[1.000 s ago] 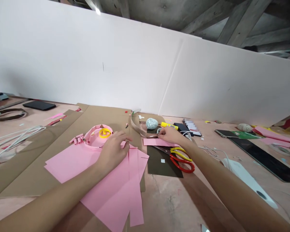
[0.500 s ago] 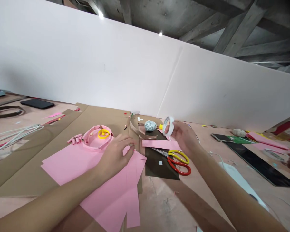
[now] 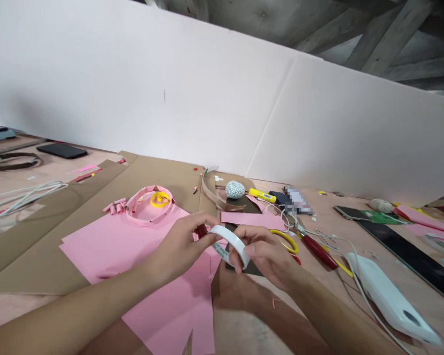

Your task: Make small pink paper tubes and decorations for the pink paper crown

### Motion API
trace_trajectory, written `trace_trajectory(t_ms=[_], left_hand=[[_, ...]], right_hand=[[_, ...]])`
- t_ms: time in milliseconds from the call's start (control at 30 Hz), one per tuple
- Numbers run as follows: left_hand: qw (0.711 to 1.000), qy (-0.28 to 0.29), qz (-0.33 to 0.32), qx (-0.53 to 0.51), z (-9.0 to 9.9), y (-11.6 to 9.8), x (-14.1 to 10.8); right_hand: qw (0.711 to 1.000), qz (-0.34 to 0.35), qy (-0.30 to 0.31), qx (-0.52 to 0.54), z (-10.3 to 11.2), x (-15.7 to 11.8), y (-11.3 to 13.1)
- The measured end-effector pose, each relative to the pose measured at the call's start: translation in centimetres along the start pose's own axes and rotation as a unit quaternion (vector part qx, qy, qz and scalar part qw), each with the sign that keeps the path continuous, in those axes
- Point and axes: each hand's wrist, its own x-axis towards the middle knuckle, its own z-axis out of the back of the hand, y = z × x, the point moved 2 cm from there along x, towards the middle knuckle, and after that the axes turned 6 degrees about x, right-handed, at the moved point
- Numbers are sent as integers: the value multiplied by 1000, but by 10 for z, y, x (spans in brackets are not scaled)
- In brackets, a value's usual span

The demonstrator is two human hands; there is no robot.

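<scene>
White tape roll (image 3: 237,242) is up in the air between 2 bare hands, and I can see both clamped on to it. The left hand (image 3: 179,249) pinches the left edge with its thumb and fingers. The right hand (image 3: 276,256) has its thumb and fingers closed around the other side. Greenish letters (image 3: 221,250) show inside the roll.

Just under the grip, and to its left, lies big pink paper (image 3: 136,249). Left of the grip and a bit farther away, a pink paper ring (image 3: 140,222) sits at the paper's edge, with a yellow curl (image 3: 154,200) inside it. Little pink rolls (image 3: 115,206) lie just beside that ring. Brown cardboard (image 3: 159,170) spreads out under these.

Just past the grip is a pink strip (image 3: 246,220). Behind it sit a spotted stone (image 3: 235,190) and a yellow glue stick (image 3: 262,195), side by side. To the right of the grip I see a yellow scissors handle (image 3: 295,242), partly hidden by the right hand, then a red tool (image 3: 320,252), and farther off a long white gadget (image 3: 388,296) and a black tablet (image 3: 403,254). Behind all that, a big white board (image 3: 133,84) stands up like a wall.
</scene>
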Motion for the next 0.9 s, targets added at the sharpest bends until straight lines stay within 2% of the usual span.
trace_trajectory(t_ms=[100,200,300,367,433,500,567,633,733,900], left_hand=[[999,0,35,-32,-1,3,1],[996,9,71,-58,-4,10,2],[994,6,76,-75,-4,15,4],[998,-21,33,-51,0,11,3],[996,-70,-48,15,4,2,0],[981,-114,-132,86,5,-8,-5],[964,-131,-190,134,3,-13,-11],[954,-129,-218,159,-2,-13,-14],[958,-118,-205,160,-9,-7,-14],[976,-98,-125,146,-10,-2,-9]], right_hand=[[1000,11,14,7,3,-1,0],[998,12,54,0,2,-3,2],[997,-6,63,-38,-1,-7,3],[996,2,27,-89,-4,-9,3],[988,30,-22,-148,-7,-9,3],[976,57,-61,-202,-9,-8,2],[959,72,-95,-258,-11,-7,0],[938,83,-119,-315,-11,-6,-2],[912,92,-140,-373,-12,-4,-8],[900,83,-163,-397,-12,2,-24]])
